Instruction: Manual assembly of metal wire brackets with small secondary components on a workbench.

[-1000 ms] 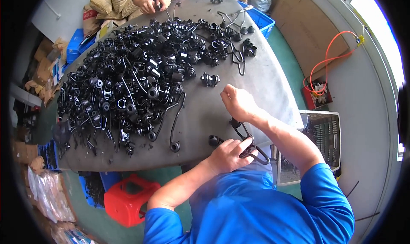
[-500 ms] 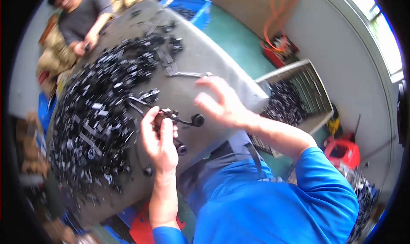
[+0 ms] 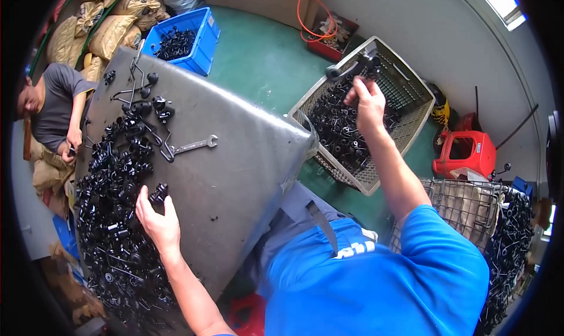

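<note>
My right hand (image 3: 370, 105) reaches out over the grey plastic crate (image 3: 299, 115), its fingers curled at a black part with a bent rod and a round end (image 3: 368, 64). That part is slightly blurred, and its contact with the fingertips is partly hidden. On the table, my left hand (image 3: 157, 223) has its thumb and fingers spread around a small black fitting (image 3: 158, 193), at the edge of a big heap of black metal parts (image 3: 120, 159). An open-end wrench (image 3: 197, 145) lies beyond it, next to some bent black rods (image 3: 166, 151).
Black parts partly fill the crate. A blue bin (image 3: 202, 42) of black parts stands past the table's far edge. Another person (image 3: 59, 104) handles something small at the left. Near the wall are a red plastic container (image 3: 467, 154) and a wire basket (image 3: 458, 206).
My right hand has swung out from the table to over the crate, where the rod part is now. My left hand, which held a similar part, has moved down-left to the heap.
</note>
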Demonstrator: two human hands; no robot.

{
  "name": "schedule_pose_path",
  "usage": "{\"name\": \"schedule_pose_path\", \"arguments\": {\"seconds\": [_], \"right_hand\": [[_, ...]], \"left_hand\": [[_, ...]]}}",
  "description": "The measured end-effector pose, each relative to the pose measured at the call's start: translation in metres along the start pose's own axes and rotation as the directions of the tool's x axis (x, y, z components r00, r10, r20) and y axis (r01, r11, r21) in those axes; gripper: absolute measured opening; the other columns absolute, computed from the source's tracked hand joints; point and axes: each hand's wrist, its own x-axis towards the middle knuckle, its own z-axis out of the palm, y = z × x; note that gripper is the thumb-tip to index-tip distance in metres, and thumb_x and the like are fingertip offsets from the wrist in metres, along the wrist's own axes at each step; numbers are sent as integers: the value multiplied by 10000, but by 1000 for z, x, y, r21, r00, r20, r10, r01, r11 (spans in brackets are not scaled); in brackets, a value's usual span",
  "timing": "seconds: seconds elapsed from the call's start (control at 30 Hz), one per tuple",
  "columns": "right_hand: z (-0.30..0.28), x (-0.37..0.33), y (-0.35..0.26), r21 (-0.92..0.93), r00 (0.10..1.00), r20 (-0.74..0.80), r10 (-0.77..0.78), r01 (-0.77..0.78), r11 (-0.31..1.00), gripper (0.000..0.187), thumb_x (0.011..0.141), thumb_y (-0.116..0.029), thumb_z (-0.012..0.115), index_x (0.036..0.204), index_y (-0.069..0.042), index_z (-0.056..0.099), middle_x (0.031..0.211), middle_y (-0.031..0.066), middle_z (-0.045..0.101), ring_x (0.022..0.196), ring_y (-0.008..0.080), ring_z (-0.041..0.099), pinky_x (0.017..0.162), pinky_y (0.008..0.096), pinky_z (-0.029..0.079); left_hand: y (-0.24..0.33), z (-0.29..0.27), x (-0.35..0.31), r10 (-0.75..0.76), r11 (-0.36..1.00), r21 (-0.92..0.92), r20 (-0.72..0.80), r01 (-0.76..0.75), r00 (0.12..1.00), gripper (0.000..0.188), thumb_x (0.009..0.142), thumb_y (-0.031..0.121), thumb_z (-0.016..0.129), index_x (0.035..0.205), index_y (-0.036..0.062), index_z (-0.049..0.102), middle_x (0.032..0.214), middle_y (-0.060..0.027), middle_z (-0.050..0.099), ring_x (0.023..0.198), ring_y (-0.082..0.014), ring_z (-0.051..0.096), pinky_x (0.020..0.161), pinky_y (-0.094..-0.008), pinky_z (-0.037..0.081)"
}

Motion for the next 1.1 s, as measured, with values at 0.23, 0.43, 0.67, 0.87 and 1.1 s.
{"name": "schedule_pose_path", "arguments": {"seconds": [0.23, 0.43, 0.67, 0.87, 1.1], "right_hand": [[-186, 29, 136, 281, 508, -286, 812, -766, 578, 119, 949, -163, 487, 888, -77, 543, 713, 71, 588, 598, 211, 557, 544, 405, 519], [-205, 94, 123, 231, 740, -358, 570, -521, 822, 272, 996, -303, 483, 1062, -51, 560, 778, 97, 589, 637, 248, 577, 604, 422, 559], [-103, 174, 21, -276, 968, -238, 72, -139, 951, 349, 968, -379, 597, 1134, -73, 618, 1035, 38, 641, 905, 148, 605, 732, 308, 540], [-56, 138, -18, -235, 1000, 12, 7, -4, 972, 280, 1000, -273, 567, 1120, -31, 638, 1013, 85, 696, 869, 170, 672, 750, 316, 565], [30, 75, -67, -239, 943, 291, -163, 236, 942, 232, 1002, -191, 571, 1128, -15, 654, 970, 87, 716, 786, 124, 659, 733, 267, 556]], "left_hand": [[-14, 13, 2, -2, 999, -47, -15, 1, 1000, 449, 790, -4, 694, 1225, -7, 582, 1147, -155, 580, 1069, -318, 571, 901, -402, 474], [-11, 8, -11, -119, 987, -106, 59, 124, 991, 378, 802, -14, 674, 1173, -9, 603, 1069, -132, 579, 938, -262, 574, 847, -378, 477], [6, 24, -35, 229, 950, 250, -146, -188, 962, 252, 807, -32, 605, 1056, -10, 635, 1068, -175, 551, 1000, -361, 541, 897, -459, 448], [28, 22, -58, 326, 943, 78, -48, -322, 944, 235, 829, -2, 630, 1063, -9, 652, 1044, -161, 597, 966, -354, 565, 859, -438, 470], [13, 21, -29, -252, 896, -405, -122, 184, 960, 362, 834, 73, 722, 1173, -13, 625, 1092, -179, 632, 919, -301, 622, 797, -383, 531]]}}
